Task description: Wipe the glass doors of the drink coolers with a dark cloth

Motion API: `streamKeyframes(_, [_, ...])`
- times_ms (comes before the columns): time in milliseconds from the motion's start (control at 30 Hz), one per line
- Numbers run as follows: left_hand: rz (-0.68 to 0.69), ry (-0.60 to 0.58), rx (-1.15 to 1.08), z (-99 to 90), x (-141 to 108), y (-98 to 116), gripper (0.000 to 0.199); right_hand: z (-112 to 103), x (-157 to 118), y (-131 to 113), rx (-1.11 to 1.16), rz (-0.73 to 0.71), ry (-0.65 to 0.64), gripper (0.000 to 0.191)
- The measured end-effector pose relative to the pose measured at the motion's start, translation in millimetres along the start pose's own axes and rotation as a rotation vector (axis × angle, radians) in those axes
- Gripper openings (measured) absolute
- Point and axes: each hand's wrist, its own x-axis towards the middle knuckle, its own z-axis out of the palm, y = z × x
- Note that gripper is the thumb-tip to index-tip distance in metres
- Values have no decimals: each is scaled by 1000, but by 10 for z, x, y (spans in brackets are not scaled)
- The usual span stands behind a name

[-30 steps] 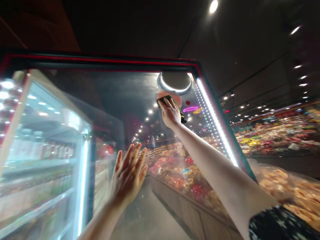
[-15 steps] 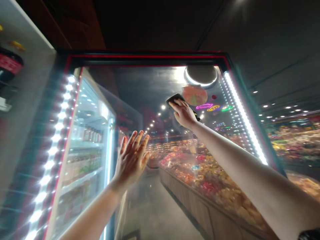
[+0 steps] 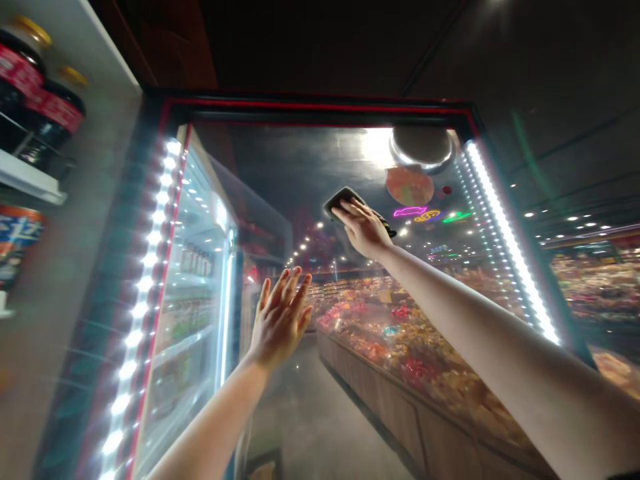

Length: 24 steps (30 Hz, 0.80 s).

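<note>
My right hand (image 3: 367, 230) presses a dark folded cloth (image 3: 340, 199) against the upper middle of a glass door, fingers stretched over it. The cloth's edge shows beyond the fingertips, and a black and yellow bit sticks out by the wrist. My left hand (image 3: 281, 320) is open, fingers spread, lower and further left; its palm faces the pane and appears to rest on it. The door has a dark frame (image 3: 320, 113) with a red line, and bright light strips (image 3: 145, 287) run down its sides.
Dark bottles (image 3: 57, 110) with red labels and yellow caps stand on a shelf at upper left, above a blue packet (image 3: 17, 237). Through the glass appear a lit cooler (image 3: 193, 327), an aisle floor (image 3: 305, 413) and a long wooden bin (image 3: 380, 393) of packaged goods.
The view has turned slightly left, bringing more of the bottles and the packet in. Against the glass, my right hand and the cloth have slid left. My left hand keeps its place on the door.
</note>
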Motion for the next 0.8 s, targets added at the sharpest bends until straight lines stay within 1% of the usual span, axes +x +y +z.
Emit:
streamKeyframes(67, [2, 18, -11, 23, -20, 1, 79, -64, -251, -33, -15, -194, -97, 51])
streamKeyframes(100, [4, 26, -16, 26, -28, 2, 80, -103, -363, 7, -33, -245, -123, 50])
streamKeyframes(133, [8, 31, -19, 25, -35, 2, 80, -134, -437, 70, -56, -238, -118, 49])
streamKeyframes(167, [13, 34, -18, 22, -42, 2, 80, -144, -459, 139, -84, -179, -87, 49])
streamKeyframes(200, [17, 37, -14, 19, -49, 3, 79, -130, -422, 195, -111, -79, -34, 50])
streamKeyframes(267, [22, 38, 5, 15, -60, 6, 79, -29, -192, 215, -142, 182, 105, 54])
streamKeyframes(300, [21, 40, 18, 15, -65, 9, 78, 45, -31, 164, -140, 294, 172, 55])
streamKeyframes(333, [18, 42, 31, 16, -68, 14, 78, 122, 131, 74, -126, 363, 221, 55])
streamKeyframes(367, [14, 45, 42, 16, -71, 20, 78, 193, 271, -44, -104, 376, 248, 55])
streamKeyframes(400, [11, 44, 49, 15, -73, 27, 78, 247, 369, -174, -80, 335, 248, 54])
streamKeyframes(433, [10, 40, 51, 13, -75, 33, 79, 279, 413, -297, -55, 250, 221, 54])
streamKeyframes(500, [7, 27, 47, 8, -79, 44, 79, 263, 340, -453, -15, 20, 106, 54])
streamKeyframes(567, [7, 14, 37, 5, -89, 48, 78, 166, 137, -427, 2, -184, -24, 53])
streamKeyframes(600, [8, 11, 32, 7, -96, 48, 78, 108, 39, -352, -5, -249, -68, 51])
streamKeyframes(633, [10, 10, 28, 11, -104, 48, 77, 60, -30, -255, -17, -276, -81, 49])
streamKeyframes(667, [11, 12, 25, 19, -113, 50, 77, 31, -54, -156, -31, -250, -57, 48])
streamKeyframes(733, [10, 21, 23, 39, -125, 56, 76, 53, 51, -38, -40, -61, 64, 48])
streamKeyframes(767, [6, 26, 21, 49, -128, 62, 76, 104, 168, -52, -37, 60, 132, 49])
streamKeyframes(800, [2, 27, 19, 56, -127, 68, 75, 173, 305, -122, -29, 173, 186, 50])
